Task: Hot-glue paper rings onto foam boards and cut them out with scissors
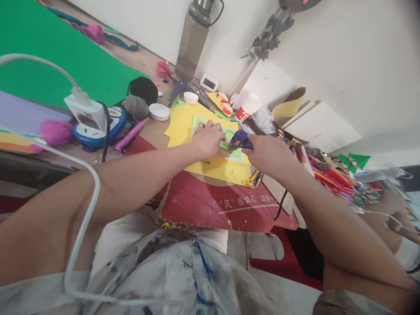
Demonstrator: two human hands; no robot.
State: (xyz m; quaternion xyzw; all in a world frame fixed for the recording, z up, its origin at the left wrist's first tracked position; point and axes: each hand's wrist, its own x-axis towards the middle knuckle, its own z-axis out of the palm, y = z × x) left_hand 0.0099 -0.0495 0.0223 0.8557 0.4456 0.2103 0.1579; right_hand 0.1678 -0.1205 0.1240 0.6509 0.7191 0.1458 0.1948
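My right hand is wrapped round a dark blue tool with a metal-looking head; its exact kind is not clear. The tool's head points left, close to the thumb of my left hand. That left hand lies with bent fingers on light green paper, gripping it near the tool's head, though the fingertips are partly hidden. Beneath the green paper are yellow sheets, resting on a red cardboard piece. A yellow-and-black utility knife lies at the yellow sheet's lower right edge.
Behind stand a grey bottle, a small white clock and a paper cup. Left are yarn balls, a blue power strip and a white cable. Colourful craft stems and another person's arm are right.
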